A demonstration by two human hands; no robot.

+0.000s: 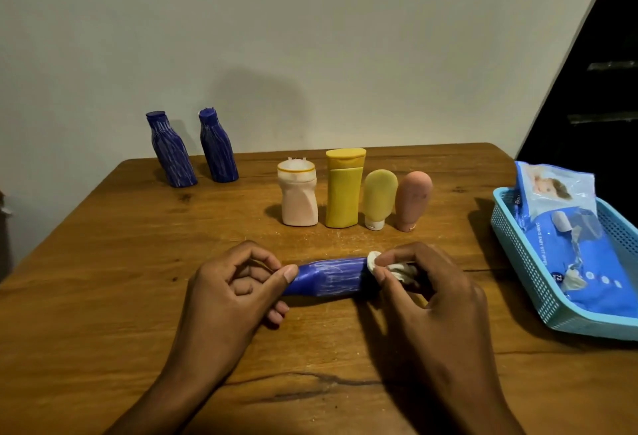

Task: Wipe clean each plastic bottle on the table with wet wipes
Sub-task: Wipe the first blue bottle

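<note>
Bottle point(328, 277) in blue plastic lies on its side just above the wooden worktop point(103, 279), held level between both hands near the front middle. I see my left hand point(234, 289) curled round its narrower end, thumb pressed on top and fingers tucked beneath. My right hand point(428, 293) pinches a bunched white wet wipe point(374, 260) against the bottle's other end, thumb and forefinger closed on the cloth. White streaks cover the bottle's side.

Further back on the left stand two more blue bottles point(171, 151) point(218, 148), both streaked white, close together and near the wall. Behind the held bottle a row of four stands upright, nearly touching: a pale pink bottle point(298, 198) with a yellow ring at its neck, a tall yellow bottle point(343, 189), a small yellow-green tube point(378, 199) resting on its white cap, and a pink tube point(412, 201) also cap-down.

At the right edge sits a light blue mesh basket point(524, 262) holding a blue pack of wet wipes point(587, 262).
</note>
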